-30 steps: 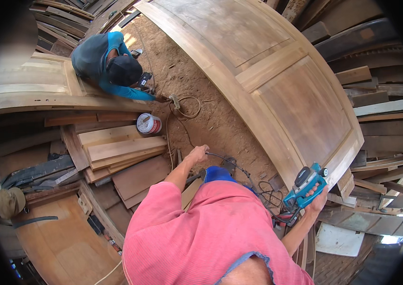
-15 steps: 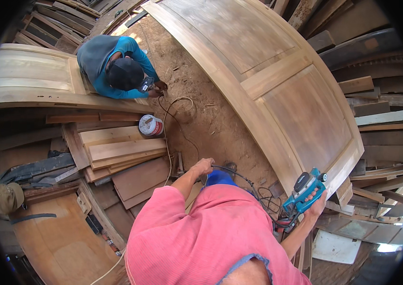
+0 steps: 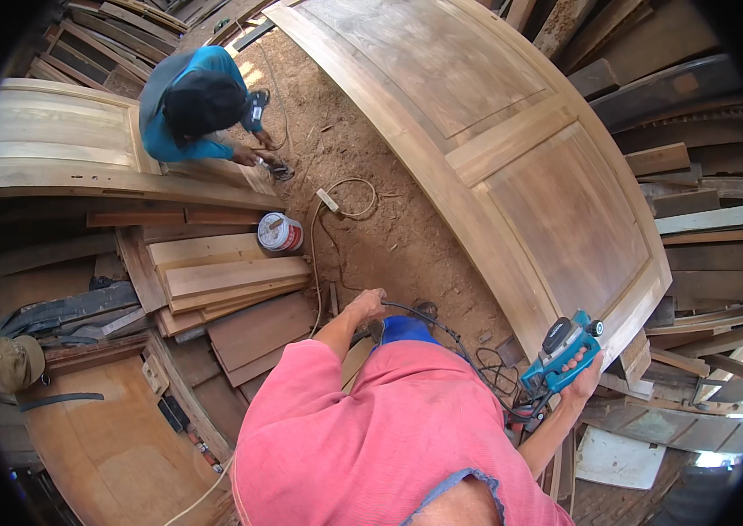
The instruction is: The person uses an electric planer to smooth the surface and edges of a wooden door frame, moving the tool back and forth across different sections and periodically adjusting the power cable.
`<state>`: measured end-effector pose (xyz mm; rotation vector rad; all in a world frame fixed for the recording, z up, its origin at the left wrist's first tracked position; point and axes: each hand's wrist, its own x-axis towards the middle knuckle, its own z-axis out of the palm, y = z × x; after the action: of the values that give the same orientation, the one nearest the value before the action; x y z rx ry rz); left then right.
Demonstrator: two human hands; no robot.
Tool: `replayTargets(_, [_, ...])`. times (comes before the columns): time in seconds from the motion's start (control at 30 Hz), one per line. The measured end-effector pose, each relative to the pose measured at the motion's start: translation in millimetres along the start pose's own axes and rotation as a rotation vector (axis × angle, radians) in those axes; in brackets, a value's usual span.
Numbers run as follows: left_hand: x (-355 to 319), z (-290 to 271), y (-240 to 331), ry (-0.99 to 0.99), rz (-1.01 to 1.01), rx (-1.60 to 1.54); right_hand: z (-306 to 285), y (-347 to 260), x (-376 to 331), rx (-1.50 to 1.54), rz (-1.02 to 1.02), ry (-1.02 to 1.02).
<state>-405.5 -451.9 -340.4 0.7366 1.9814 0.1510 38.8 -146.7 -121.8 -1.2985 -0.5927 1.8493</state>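
My right hand (image 3: 580,375) is wrapped around the handle of a teal electric planer (image 3: 555,358), held beside the near right end of a large panelled wooden door (image 3: 569,215). My left hand (image 3: 366,304) is closed on a black power cord (image 3: 440,328) in front of my blue shorts. The cord runs toward the planer, with loose loops near it. Beyond my left hand, a pale power strip (image 3: 328,201) lies on the dusty ground beside a coil of light cable (image 3: 367,184).
A co-worker (image 3: 187,110) in blue sleeves bends over the ground at the far left, hands at a small dark tool. Beside a white bucket (image 3: 293,235) lie stacked planks (image 3: 231,279). Another panelled door (image 3: 56,140) is at left; timber (image 3: 700,202) piles up on the right.
The co-worker has drawn back from the power strip, which now lies on the ground, and reaches to a small dark tool. My left hand has shifted slightly left; the planer stays put.
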Motion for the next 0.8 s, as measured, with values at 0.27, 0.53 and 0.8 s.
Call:
replayTargets(0.27, [-57, -202, 81, 0.923, 0.434, -0.153, 0, -6, -9, -0.062, -0.021, 0.033])
replayTargets(0.53, [-71, -189, 31, 0.485, -0.027, 0.355, 15, 3, -4, 0.03, 0.001, -0.006])
replayTargets(0.8, [-38, -139, 21, 0.661, 0.286, 0.096, 3, 0, 5, -0.016, 0.008, -0.062])
